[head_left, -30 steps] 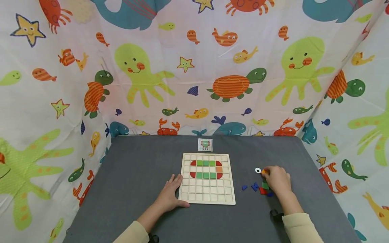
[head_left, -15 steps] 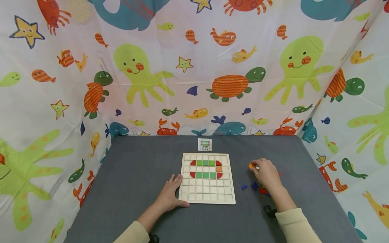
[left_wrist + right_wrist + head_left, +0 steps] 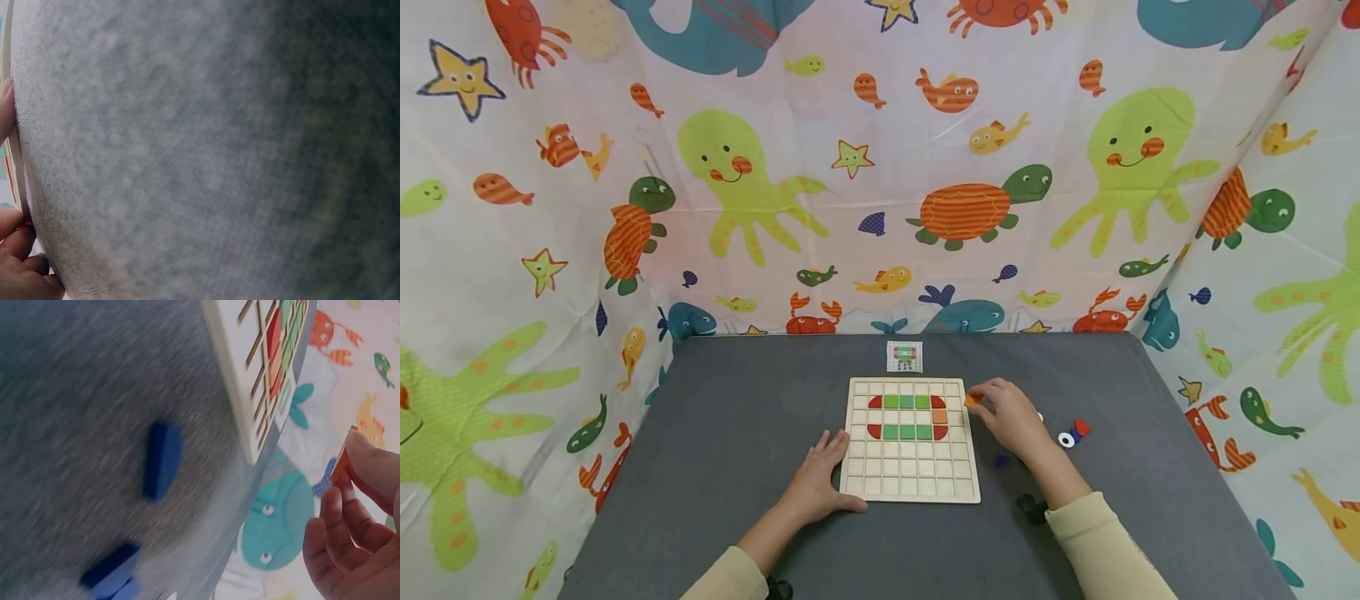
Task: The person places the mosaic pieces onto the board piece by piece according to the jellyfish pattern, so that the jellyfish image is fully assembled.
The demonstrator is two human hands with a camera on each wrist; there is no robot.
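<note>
A pale wooden grid board (image 3: 910, 471) lies on the dark grey cloth. Red rounded corner tiles, green squares (image 3: 907, 432) and an orange-pink square (image 3: 939, 416) fill parts of two rows and one side cell. My left hand (image 3: 820, 475) is spread at the board's lower left, fingers along its left edge and thumb at the front corner. Between thumb and fingertips my right hand (image 3: 1009, 417) pinches a small orange tile (image 3: 339, 467). In the head view that tile overlaps the board's upper right edge. The right wrist view shows it nearly edge-on, raised in the fingers.
Right of the board lie a blue piece (image 3: 1002, 460), a white ring (image 3: 1066, 440) and a red piece (image 3: 1082, 427). My right forearm hides other loose pieces. Behind the board sits a small pattern card (image 3: 905, 357). A sea-animal curtain (image 3: 880, 275) closes off the back and sides.
My right hand has carried the orange tile from the loose pieces leftward to the board's right edge, uncovering the red piece and a white ring. My left hand has stayed in place.
</note>
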